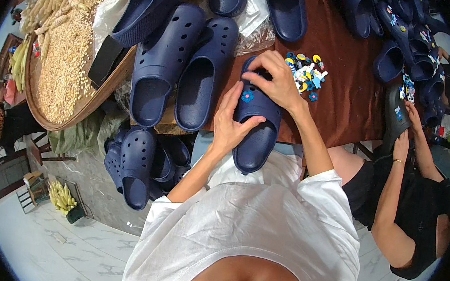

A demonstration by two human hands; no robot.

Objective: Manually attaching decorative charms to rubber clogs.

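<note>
A dark blue clog (256, 149) lies toe away from me at the near edge of the brown-covered table (346, 105). My left hand (229, 121) grips it from the left, thumb over the edge of the foot opening. Bent over its toe, my right hand (274, 80) has thumb and fingers closed near the vent holes; whatever they pinch is hidden. A blue flower charm (247, 96) with a red centre sits on the clog's upper. Just right of my right hand, a pile of small colourful shoe charms (306, 75) lies on the cloth.
More blue clogs (163, 64) crowd the left, with others hanging lower (137, 168). A large round tray (52, 125) holds corn kernels and cobs. On the right, a co-worker's hands (406, 139) hold a dark clog (396, 117) with charms, beside piled decorated clogs (392, 61).
</note>
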